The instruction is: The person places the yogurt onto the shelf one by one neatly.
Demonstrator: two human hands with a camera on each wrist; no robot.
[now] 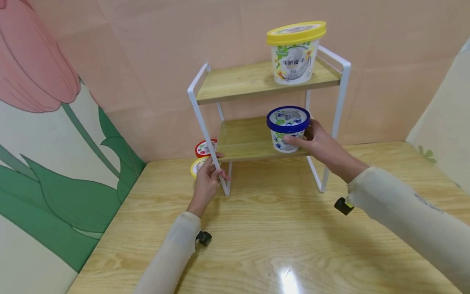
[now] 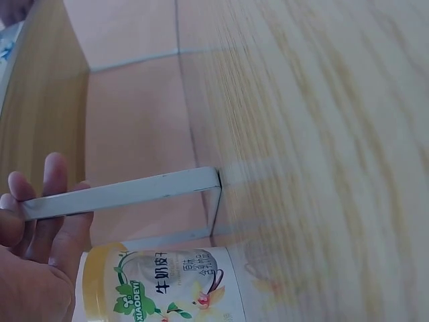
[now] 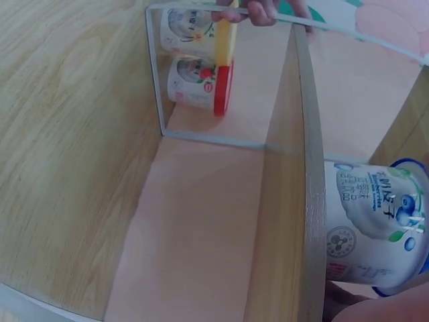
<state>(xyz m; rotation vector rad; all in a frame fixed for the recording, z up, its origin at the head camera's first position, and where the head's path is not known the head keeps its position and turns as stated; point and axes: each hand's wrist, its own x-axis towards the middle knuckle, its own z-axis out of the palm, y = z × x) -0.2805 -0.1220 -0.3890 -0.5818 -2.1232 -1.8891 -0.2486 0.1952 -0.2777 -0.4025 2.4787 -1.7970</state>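
My right hand [image 1: 328, 153] grips a white milk-drink tub with a blue lid [image 1: 288, 118] and blueberry pictures, thumb across its front. The tub is upright at the front right of the lower board [image 1: 242, 141] of a two-tier shelf; in the right wrist view its base [image 3: 335, 228] is right at that board. My left hand [image 1: 205, 185] holds the shelf's white front left leg [image 2: 134, 191], fingers curled round it at lower-board height. Past that leg are a yellow-lidded tub [image 2: 181, 285] and a red-lidded tub [image 3: 194, 84], partly hidden in the head view.
A larger-looking tub with a yellow lid [image 1: 295, 61] stands at the right of the upper board [image 1: 235, 81]. The shelf's metal frame [image 1: 343, 87] rises on both sides. Beneath is a wood-grain table [image 1: 271, 228], with a pink backdrop [image 1: 154, 61] behind.
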